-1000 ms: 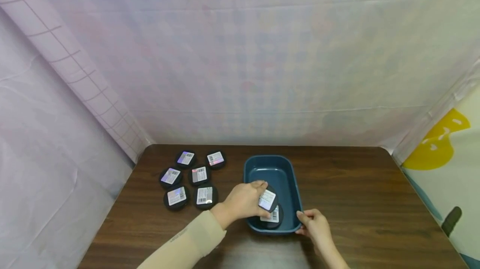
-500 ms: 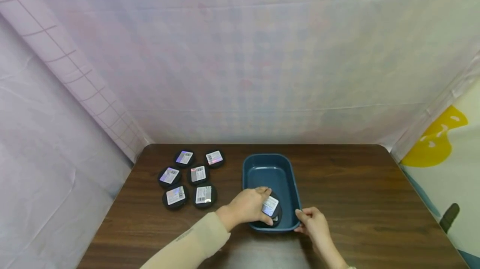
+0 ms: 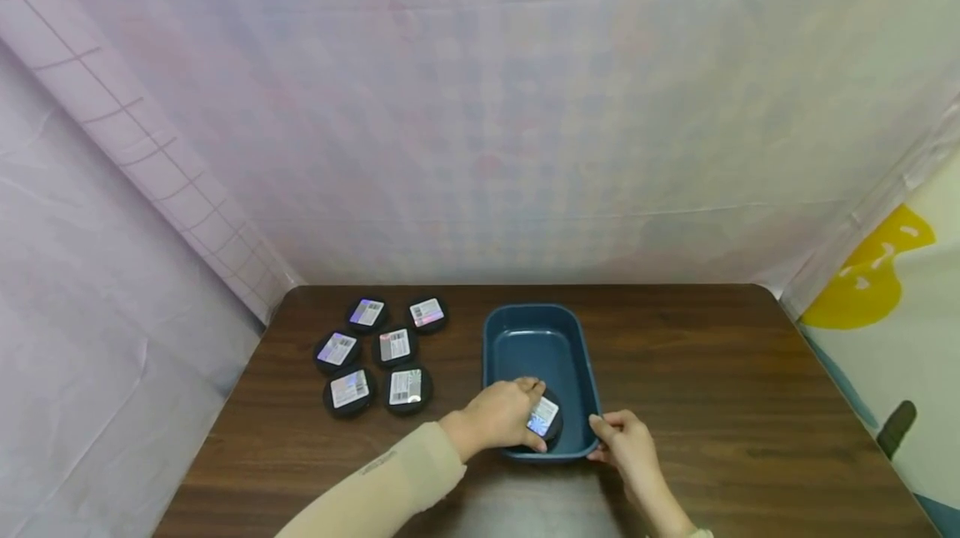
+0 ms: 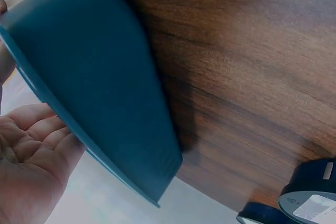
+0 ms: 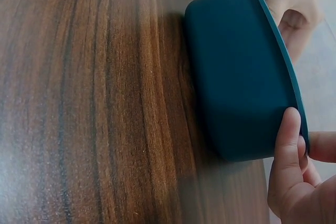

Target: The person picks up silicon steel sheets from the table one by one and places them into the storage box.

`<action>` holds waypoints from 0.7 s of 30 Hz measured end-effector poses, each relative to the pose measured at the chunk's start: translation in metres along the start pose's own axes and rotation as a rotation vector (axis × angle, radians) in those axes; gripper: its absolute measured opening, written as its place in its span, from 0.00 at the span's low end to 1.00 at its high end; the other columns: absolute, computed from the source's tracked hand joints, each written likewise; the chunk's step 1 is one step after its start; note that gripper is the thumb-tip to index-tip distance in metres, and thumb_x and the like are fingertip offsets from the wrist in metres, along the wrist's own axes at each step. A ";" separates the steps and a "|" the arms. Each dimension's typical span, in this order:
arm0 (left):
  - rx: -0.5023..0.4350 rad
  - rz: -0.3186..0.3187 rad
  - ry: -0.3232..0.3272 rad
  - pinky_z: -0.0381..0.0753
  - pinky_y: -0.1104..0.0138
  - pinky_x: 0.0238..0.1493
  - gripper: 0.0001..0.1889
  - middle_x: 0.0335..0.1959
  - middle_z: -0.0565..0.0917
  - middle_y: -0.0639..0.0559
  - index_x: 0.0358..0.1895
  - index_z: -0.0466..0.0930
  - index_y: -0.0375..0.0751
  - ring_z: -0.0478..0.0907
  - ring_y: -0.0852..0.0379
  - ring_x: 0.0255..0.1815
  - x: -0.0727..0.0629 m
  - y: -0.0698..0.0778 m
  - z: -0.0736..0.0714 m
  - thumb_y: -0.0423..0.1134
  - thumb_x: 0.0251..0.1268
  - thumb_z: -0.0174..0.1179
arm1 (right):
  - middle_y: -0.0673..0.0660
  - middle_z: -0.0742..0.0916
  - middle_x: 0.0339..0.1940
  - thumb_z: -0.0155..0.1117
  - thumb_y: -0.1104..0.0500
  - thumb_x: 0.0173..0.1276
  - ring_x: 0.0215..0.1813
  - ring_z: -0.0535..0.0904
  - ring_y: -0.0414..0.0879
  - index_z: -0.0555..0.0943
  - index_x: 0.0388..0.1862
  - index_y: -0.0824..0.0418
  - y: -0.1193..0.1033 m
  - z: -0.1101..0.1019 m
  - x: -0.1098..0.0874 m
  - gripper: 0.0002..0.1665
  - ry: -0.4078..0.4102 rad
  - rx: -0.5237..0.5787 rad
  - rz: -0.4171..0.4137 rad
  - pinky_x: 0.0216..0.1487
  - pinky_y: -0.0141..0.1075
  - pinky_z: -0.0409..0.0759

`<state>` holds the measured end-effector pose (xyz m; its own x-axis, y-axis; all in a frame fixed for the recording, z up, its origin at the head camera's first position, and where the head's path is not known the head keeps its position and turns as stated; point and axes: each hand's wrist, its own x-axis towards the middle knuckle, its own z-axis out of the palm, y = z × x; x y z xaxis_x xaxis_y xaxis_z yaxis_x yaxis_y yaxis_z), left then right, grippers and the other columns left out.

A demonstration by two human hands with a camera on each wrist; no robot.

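The black container (image 3: pixel 543 417) sits lower in the blue tray (image 3: pixel 536 355) than before, left hand (image 3: pixel 498 415) gripping it, right hand (image 3: pixel 628 445) pinching the tray.

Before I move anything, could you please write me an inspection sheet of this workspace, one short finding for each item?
Surface: dark wood-grain table.
Job's things: blue rectangular tray on the table; one round black container with a pale label inside its near end, anything beneath it hidden; six similar labelled containers on the table, left of the tray.
Clutter: nothing seen.
Hands: left hand grips the container in the tray; right hand pinches the tray's rim near its near right corner.
Cables: nothing seen.
Surroundings: pale sheets behind; yellow shape at right.
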<state>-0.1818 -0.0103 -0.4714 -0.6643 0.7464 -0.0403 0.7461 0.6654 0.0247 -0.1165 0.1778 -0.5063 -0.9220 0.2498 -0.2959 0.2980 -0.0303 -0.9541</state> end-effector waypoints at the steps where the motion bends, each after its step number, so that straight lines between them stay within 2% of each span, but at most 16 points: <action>1: 0.003 0.003 0.001 0.73 0.68 0.55 0.46 0.58 0.77 0.45 0.61 0.71 0.34 0.74 0.55 0.58 0.000 0.000 0.000 0.65 0.42 0.66 | 0.55 0.72 0.18 0.57 0.67 0.65 0.21 0.71 0.43 0.67 0.38 0.78 0.000 0.000 0.000 0.13 0.000 0.001 0.000 0.23 0.36 0.81; 8: 0.029 0.027 0.005 0.75 0.68 0.53 0.46 0.57 0.77 0.44 0.60 0.72 0.34 0.75 0.55 0.57 0.002 0.001 0.001 0.66 0.43 0.65 | 0.54 0.73 0.18 0.56 0.68 0.65 0.21 0.72 0.42 0.68 0.38 0.77 -0.004 0.000 -0.002 0.11 0.012 0.002 0.010 0.24 0.38 0.82; 13: 0.008 0.015 0.002 0.75 0.67 0.54 0.46 0.57 0.77 0.44 0.60 0.72 0.33 0.75 0.54 0.57 0.002 0.000 0.002 0.65 0.43 0.65 | 0.54 0.72 0.18 0.57 0.68 0.64 0.20 0.71 0.42 0.68 0.38 0.77 -0.005 0.002 -0.002 0.12 0.012 -0.003 0.004 0.24 0.37 0.82; 21: 0.020 0.030 0.024 0.74 0.68 0.54 0.46 0.57 0.77 0.44 0.60 0.72 0.33 0.75 0.54 0.57 0.003 0.001 0.008 0.66 0.43 0.65 | 0.55 0.72 0.19 0.56 0.69 0.64 0.21 0.71 0.43 0.67 0.39 0.78 -0.004 0.002 -0.003 0.12 0.022 -0.016 0.000 0.24 0.37 0.82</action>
<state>-0.1824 -0.0074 -0.4798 -0.6419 0.7666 -0.0156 0.7666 0.6420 0.0051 -0.1149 0.1754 -0.5014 -0.9164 0.2705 -0.2950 0.3025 -0.0146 -0.9530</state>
